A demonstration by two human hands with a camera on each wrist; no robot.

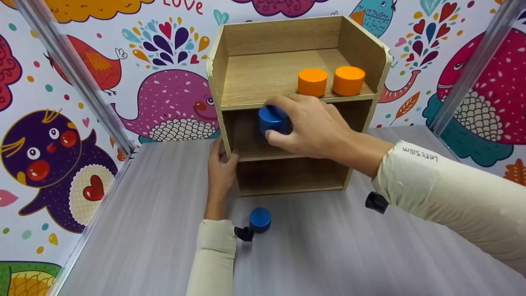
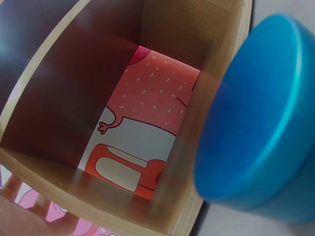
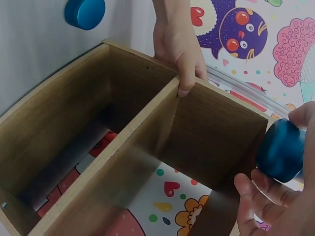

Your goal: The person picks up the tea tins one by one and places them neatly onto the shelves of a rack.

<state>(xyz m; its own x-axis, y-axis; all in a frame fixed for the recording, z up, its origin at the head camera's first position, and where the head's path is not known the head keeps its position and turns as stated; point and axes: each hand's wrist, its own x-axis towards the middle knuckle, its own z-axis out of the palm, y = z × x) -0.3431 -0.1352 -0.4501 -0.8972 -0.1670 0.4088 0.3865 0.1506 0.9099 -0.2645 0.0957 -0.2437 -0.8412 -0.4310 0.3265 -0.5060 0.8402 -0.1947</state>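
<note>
My right hand [image 1: 312, 125] pinches a shiny blue round tin [image 1: 271, 120] between thumb and fingers, in front of the middle compartment of a small wooden shelf [image 1: 283, 106]. In the right wrist view this held tin [image 3: 280, 150] is beside the upper compartment's side wall. My left hand [image 1: 221, 168] grips the shelf's left side panel, its thumb on the front edge near the middle board. A second blue tin [image 1: 260, 219] stands on the table near my left wrist, and looms large in the left wrist view. Two orange round tins [image 1: 312, 82] stand on the shelf's top board, towards the right.
The shelf stands on a grey wood-grain table [image 1: 328, 246]. Behind it rises a wall panel with cartoon animals [image 1: 176, 98], and metal posts [image 1: 78, 74] flank the space left and right. The shelf's lower compartment [image 1: 291, 174] opens towards me.
</note>
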